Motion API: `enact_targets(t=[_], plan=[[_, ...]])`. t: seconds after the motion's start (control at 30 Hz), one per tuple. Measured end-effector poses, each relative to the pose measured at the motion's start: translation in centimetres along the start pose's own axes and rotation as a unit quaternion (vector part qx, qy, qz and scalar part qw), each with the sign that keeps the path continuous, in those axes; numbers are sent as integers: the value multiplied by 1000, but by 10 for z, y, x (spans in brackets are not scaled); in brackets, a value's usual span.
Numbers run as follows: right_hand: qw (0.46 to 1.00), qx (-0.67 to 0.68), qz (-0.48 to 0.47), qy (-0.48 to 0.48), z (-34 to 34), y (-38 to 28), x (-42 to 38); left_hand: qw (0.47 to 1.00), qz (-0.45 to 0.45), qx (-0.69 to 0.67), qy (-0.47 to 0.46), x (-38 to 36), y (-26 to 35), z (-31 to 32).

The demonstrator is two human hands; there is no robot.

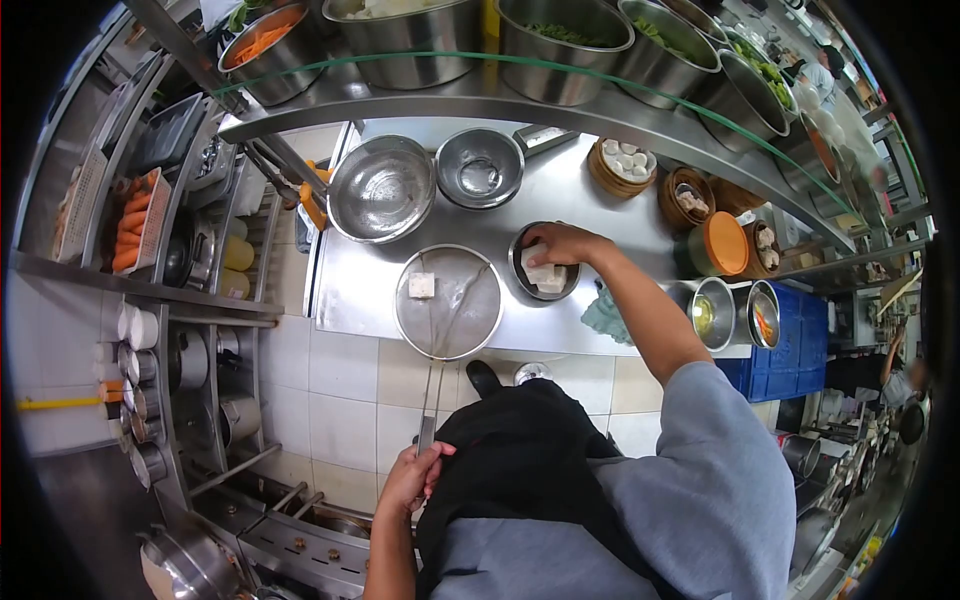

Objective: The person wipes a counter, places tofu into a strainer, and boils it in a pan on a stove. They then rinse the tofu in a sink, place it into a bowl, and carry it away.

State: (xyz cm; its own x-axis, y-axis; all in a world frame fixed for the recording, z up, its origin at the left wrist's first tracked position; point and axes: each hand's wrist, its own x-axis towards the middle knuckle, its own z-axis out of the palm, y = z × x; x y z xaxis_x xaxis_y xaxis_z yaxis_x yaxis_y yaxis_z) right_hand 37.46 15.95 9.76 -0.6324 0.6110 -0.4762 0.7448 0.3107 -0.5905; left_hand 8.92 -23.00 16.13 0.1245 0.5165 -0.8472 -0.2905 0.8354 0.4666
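Observation:
My left hand [412,480] is closed round the handle of a wide wire-mesh strainer [470,325], which extends over the front edge of the steel table. One white tofu block [422,285] lies on the mesh, left of its middle. To the right, my right hand [562,244] reaches into a small metal bowl [573,284] of white tofu pieces [546,278]. Its fingers are curled on a piece there; the fingertips are partly hidden. A crumpled green cloth [607,318] lies on the table below my right forearm.
Behind the strainer stand a large metal bowl [381,190] and a handled pot [478,170]. Bamboo steamers [622,185] and metal bowls [712,313] line the right side. A steel shelf [440,108] bearing food containers overhangs the table's back. A blue crate [790,340] sits at right.

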Motion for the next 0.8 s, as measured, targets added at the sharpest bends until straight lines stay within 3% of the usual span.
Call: enact_targets(t=[0.43, 0.53, 0.8], plan=[[997, -65, -47, 14, 29, 15, 18, 1000, 5, 12, -4, -1, 2, 3], [996, -89, -21, -10, 30, 14, 27, 1000, 2, 9, -2, -3, 3, 4], [999, -33, -16, -31, 13, 2, 17, 1000, 11, 0, -2, 0, -4, 2]])
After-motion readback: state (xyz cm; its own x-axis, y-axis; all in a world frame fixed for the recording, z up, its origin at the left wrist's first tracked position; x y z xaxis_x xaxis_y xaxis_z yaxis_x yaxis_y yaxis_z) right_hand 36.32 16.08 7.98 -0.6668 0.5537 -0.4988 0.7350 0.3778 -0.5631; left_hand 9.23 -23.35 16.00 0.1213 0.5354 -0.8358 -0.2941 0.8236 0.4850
